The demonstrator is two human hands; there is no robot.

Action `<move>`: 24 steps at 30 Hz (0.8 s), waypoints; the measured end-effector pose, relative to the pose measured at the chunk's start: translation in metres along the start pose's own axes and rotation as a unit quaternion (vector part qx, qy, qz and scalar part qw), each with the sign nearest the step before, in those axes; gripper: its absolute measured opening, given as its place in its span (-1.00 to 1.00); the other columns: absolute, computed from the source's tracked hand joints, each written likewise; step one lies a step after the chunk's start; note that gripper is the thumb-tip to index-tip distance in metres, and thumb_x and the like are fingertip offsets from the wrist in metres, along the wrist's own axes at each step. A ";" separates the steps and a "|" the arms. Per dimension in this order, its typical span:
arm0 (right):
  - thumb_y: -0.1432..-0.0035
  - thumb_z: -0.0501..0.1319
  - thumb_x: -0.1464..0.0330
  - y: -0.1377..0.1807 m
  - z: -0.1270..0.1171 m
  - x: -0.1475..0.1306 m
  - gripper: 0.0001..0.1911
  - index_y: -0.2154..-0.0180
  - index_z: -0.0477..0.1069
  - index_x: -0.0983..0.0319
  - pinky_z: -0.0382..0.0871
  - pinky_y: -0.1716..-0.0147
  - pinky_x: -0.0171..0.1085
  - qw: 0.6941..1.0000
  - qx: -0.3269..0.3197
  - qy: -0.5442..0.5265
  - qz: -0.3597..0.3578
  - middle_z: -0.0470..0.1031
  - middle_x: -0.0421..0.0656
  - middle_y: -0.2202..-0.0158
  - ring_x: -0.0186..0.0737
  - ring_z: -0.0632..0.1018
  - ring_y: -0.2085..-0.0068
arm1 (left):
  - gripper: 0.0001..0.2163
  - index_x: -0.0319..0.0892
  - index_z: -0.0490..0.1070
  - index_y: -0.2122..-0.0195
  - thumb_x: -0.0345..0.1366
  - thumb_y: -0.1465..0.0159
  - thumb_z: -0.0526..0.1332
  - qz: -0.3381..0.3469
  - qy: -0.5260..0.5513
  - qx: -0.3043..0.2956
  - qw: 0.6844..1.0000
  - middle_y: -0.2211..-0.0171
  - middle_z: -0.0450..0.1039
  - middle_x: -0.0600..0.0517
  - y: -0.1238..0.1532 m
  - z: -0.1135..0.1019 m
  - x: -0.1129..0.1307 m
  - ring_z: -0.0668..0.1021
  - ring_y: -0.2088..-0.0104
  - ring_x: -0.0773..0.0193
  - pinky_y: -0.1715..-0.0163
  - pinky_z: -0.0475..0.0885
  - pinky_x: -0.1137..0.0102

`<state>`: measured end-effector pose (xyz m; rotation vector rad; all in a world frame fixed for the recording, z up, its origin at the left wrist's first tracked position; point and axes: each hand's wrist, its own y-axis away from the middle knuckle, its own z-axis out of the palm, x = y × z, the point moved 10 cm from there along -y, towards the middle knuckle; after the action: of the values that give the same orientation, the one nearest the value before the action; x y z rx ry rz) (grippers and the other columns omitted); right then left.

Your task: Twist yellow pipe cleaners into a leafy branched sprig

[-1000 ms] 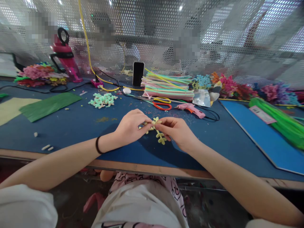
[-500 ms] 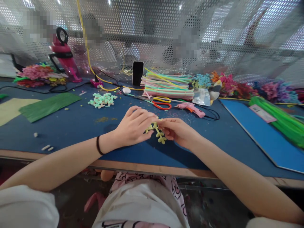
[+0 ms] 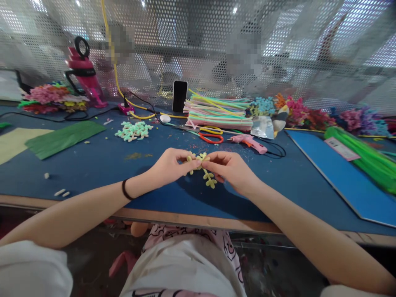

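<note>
A pale yellow pipe-cleaner snowflake (image 3: 209,180) is held between both hands, a little above the blue table mat. My left hand (image 3: 172,166) pinches its left side between thumb and fingers. On the other side, my right hand (image 3: 229,168) grips near its middle with thumb and forefinger, the fingertips of both hands nearly touching. One branch with small rounded loops hangs down toward me. The hands cover part of the centre. Farther back lie red-and-yellow-handled scissors (image 3: 210,137) and a pink hot glue gun (image 3: 250,142).
Behind stand a stack of pastel pipe cleaners (image 3: 219,112) and a phone (image 3: 180,96). Mint snowflake pieces (image 3: 133,131) and green sheets (image 3: 65,138) lie left. A blue board (image 3: 337,177) and green pipe cleaners (image 3: 365,159) are right. A pink bottle (image 3: 85,76) stands at back left.
My left hand has turned and drawn back from over the snowflake, and now pinches its left side. More of the snowflake shows. My right hand has barely shifted.
</note>
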<state>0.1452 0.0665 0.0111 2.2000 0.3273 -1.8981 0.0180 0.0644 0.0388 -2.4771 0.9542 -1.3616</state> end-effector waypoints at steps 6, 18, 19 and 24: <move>0.07 0.43 0.19 -0.002 -0.010 0.009 -0.71 0.43 0.50 0.27 0.00 0.70 -0.39 0.997 0.034 -0.059 0.048 0.27 -0.31 0.65 -0.48 0.18 0.64 | -0.64 -0.19 0.40 -0.06 -0.16 -0.27 0.23 0.042 0.003 0.002 0.999 0.02 0.52 -0.14 -0.001 -0.005 0.006 0.55 0.13 0.18 0.17 0.46 0.28; 0.12 0.47 0.20 0.003 0.012 0.015 -0.69 0.47 0.48 0.29 -0.05 0.71 -0.43 0.987 -0.042 -0.121 0.096 0.26 -0.32 0.62 -0.50 0.16 0.62 | -0.92 -0.12 0.47 0.22 -0.29 -0.34 0.20 0.264 -0.258 0.079 0.926 0.30 0.60 0.06 0.020 -0.012 0.057 0.51 0.22 0.27 0.07 0.33 0.31; 0.10 0.46 0.19 0.002 0.009 0.011 -0.69 0.44 0.49 0.28 -0.03 0.71 -0.42 0.992 -0.032 -0.097 0.073 0.25 -0.32 0.63 -0.50 0.16 0.62 | -0.89 -0.13 0.47 0.26 -0.26 -0.35 0.18 0.213 -0.224 0.077 0.948 0.34 0.58 0.05 0.014 -0.014 0.049 0.51 0.24 0.27 0.12 0.34 0.32; 0.03 0.41 0.19 0.002 -0.004 -0.012 -0.71 0.39 0.55 0.30 0.03 0.67 -0.36 0.995 0.020 0.094 -0.032 0.32 -0.29 0.64 -0.47 0.21 0.64 | -0.72 -0.20 0.41 0.26 -0.05 -0.32 0.17 -0.073 0.035 -0.033 0.996 0.39 0.53 0.01 -0.001 0.006 -0.011 0.51 0.41 0.31 0.43 0.36 0.43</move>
<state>0.1481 0.0658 0.0236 2.4281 0.3988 -1.7459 0.0187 0.0711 0.0281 -2.6100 0.8610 -1.4935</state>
